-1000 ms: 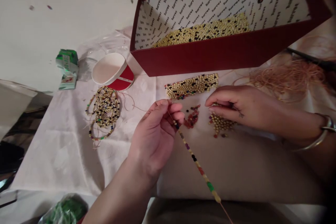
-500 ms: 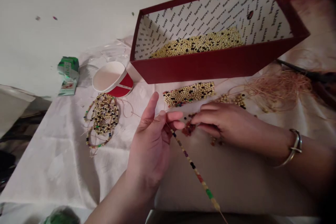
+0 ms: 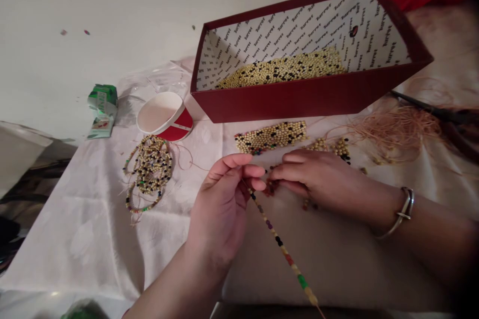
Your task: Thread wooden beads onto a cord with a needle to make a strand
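My left hand (image 3: 220,204) pinches the upper end of a thin cord strung with cream, black, red and green beads (image 3: 284,254), which runs down to the lower right. My right hand (image 3: 318,179), with a metal bangle on its wrist, lies fingers together over a small heap of reddish beads (image 3: 268,188), its fingertips close to my left fingertips. What those fingers hold is hidden. A flat cluster of cream and dark beads (image 3: 271,136) lies just beyond both hands on the white cloth (image 3: 93,219).
A dark red box (image 3: 307,94) with a printed lining holds many cream and black beads at the back. A red and white paper cup (image 3: 166,115) lies tipped by it, a green carton (image 3: 102,108) further left. Finished bead loops (image 3: 148,169) lie left; loose tan cord (image 3: 396,129) right.
My right hand slid left from the cream bead pile to the reddish beads, meeting my left fingertips. My left forefinger, raised half a second ago, has curled back down. The view shifted slightly.
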A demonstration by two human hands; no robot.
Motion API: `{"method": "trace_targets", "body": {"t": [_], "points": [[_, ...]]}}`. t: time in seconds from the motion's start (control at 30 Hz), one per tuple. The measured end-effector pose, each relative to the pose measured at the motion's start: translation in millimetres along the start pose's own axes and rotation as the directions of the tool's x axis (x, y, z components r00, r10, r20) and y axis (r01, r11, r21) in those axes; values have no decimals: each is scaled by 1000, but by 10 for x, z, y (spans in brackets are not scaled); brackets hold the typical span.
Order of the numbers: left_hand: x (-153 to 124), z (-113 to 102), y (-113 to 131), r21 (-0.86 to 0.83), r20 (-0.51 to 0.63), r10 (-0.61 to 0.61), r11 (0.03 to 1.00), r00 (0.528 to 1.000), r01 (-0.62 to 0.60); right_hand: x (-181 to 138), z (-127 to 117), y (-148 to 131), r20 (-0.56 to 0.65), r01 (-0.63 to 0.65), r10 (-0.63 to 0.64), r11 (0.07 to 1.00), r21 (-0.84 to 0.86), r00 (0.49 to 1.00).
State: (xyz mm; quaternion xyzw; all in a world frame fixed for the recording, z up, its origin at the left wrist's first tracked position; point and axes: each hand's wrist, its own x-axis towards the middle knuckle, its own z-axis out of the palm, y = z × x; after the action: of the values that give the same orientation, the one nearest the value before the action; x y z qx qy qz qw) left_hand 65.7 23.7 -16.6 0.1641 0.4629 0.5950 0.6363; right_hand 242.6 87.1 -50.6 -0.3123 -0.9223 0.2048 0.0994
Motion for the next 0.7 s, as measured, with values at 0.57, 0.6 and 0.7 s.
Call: {"method": "trace_targets", "body": {"t": [0.57, 0.6, 0.7], "points": [[-13, -1, -12, -20, 5, -48, 999, 999, 49, 53, 35, 28, 14, -29, 29, 999, -40, 999], [-11, 0, -14, -20, 5, -51, 999, 999, 51, 57, 37, 25, 16, -36, 37, 998, -44, 999], [-5, -1, -14, -19, -4, -60, 998, 998, 60, 64, 44, 16, 16, -51, 52, 998, -46, 999]]}}
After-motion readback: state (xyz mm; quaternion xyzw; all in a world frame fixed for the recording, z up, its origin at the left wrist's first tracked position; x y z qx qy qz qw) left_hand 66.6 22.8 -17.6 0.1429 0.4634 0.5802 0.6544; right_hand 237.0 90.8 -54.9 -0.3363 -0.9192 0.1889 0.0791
